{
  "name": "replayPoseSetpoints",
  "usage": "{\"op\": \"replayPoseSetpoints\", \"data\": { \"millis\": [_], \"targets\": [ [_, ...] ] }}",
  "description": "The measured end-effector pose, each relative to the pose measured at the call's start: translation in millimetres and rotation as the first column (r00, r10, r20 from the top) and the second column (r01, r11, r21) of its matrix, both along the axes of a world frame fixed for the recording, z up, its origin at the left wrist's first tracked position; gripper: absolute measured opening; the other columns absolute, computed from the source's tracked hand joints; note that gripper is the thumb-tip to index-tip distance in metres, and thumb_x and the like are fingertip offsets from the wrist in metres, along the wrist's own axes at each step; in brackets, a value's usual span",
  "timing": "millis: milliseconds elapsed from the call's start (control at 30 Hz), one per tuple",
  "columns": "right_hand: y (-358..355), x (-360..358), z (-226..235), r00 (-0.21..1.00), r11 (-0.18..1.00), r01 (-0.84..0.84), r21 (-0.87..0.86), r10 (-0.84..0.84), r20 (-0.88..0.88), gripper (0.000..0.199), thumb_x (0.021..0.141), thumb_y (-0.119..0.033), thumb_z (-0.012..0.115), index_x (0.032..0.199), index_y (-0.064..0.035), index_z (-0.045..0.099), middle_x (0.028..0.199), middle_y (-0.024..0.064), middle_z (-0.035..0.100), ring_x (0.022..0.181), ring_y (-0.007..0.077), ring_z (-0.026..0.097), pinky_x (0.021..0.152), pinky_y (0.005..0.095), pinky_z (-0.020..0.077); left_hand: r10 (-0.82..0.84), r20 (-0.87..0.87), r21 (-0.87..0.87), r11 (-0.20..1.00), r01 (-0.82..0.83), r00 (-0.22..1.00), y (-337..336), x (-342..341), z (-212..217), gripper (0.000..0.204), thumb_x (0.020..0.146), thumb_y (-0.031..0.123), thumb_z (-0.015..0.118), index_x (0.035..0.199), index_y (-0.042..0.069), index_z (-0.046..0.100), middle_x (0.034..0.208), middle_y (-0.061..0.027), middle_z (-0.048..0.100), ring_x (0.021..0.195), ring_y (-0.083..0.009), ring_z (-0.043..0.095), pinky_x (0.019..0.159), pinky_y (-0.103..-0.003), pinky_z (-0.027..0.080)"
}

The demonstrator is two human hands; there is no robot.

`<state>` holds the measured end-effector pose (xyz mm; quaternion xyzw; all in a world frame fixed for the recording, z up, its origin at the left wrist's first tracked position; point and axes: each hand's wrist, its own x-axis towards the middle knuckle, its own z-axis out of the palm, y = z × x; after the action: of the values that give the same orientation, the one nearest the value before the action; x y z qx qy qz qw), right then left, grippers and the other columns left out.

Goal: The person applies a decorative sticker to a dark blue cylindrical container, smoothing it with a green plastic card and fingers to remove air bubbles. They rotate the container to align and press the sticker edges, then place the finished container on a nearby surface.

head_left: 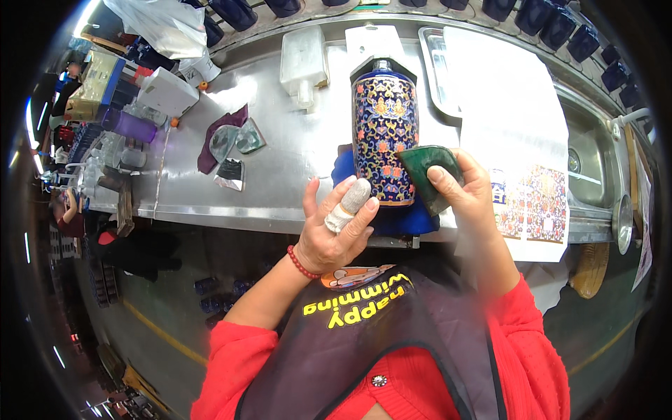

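Observation:
A dark blue bottle (385, 133) covered in a colourful floral pattern lies in front of me, its neck pointing away. Beneath its near end shows a blue pad or cloth (413, 222). My right hand (470, 192) grips a flat dark green scraper (428, 171), thumb on top, and the scraper's edge overlaps the bottle's lower right side. Just left of the bottle's base, my left hand (329, 234) is raised with its fingers apart and nothing in them. One of its fingers wears a grey and white wrap (348, 205).
White sheets (507, 105) with patterned prints (546, 199) lie to the right, over a tray (434, 70). Beyond them is a sink (584, 154). A clear plastic container (304, 66) stands behind left. Scrapers (224, 142) and a purple cloth (207, 155) lie left; dark blue vessels (556, 28) line the back.

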<state>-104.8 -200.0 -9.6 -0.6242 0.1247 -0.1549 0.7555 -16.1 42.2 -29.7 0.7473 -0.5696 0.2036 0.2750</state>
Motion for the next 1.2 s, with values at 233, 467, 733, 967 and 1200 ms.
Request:
{"op": "replayPoseSetpoints", "data": {
  "millis": [233,467,733,967,1200],
  "targets": [
    [-2,1,2,1.0,1.0,0.017,-0.004,-0.017,0.005,0.021,0.097,-0.019,0.074,0.107,-0.0013,0.068,0.09,-0.0005,0.068,0.079,0.0043,0.059,0.068,0.0204,0.0487,-0.01,-0.09,0.0,1.0,0.01,0.996,4,7,9,0.048,0.098,0.041,0.062,0.134,0.009,0.067,0.129,-0.0143,0.07,0.13,-0.0318,0.058,0.121,-0.063,0.011],
    [-8,3,4,0.998,0.993,0.063,-0.096,-0.061,0.027,0.021,0.096,-0.018,0.074,0.107,-0.0011,0.068,0.089,-0.0003,0.068,0.079,0.0047,0.059,0.069,0.0217,0.0489,-0.049,-0.117,-0.045,0.998,0.044,0.992,-9,25,25,0.07,0.102,0.065,0.042,0.136,0.008,0.065,0.132,-0.0153,0.067,0.129,-0.0322,0.058,0.122,-0.06,0.007],
    [-14,2,2,0.994,0.986,0.106,-0.125,-0.107,0.001,0.018,0.096,-0.015,0.073,0.105,-0.0001,0.067,0.086,-0.0005,0.066,0.077,0.0051,0.057,0.068,0.0219,0.0477,-0.021,-0.073,0.02,1.0,0.023,0.997,-40,72,38,0.079,0.1,0.07,0.036,0.142,0.009,0.061,0.139,-0.0126,0.063,0.133,-0.031,0.054,0.121,-0.06,0.006],
    [-18,3,6,0.996,0.987,0.083,-0.134,-0.085,-0.01,0.018,0.096,-0.015,0.073,0.104,0.0003,0.067,0.088,-0.0006,0.064,0.076,0.0054,0.057,0.067,0.0228,0.0476,-0.05,-0.049,0.027,0.998,0.051,0.998,-60,97,44,0.073,0.101,0.067,0.039,0.14,0.01,0.063,0.136,-0.0105,0.065,0.133,-0.0305,0.054,0.122,-0.06,0.004],
    [-20,5,9,0.995,0.99,0.094,-0.102,-0.095,-0.004,0.018,0.096,-0.015,0.073,0.103,0.0,0.067,0.085,-0.001,0.063,0.075,0.0057,0.057,0.066,0.0226,0.0474,-0.059,-0.089,-0.028,0.998,0.057,0.994,-64,105,42,0.069,0.101,0.065,0.042,0.138,0.011,0.065,0.135,-0.0099,0.066,0.131,-0.0316,0.054,0.122,-0.059,0.007]
  ]
}}
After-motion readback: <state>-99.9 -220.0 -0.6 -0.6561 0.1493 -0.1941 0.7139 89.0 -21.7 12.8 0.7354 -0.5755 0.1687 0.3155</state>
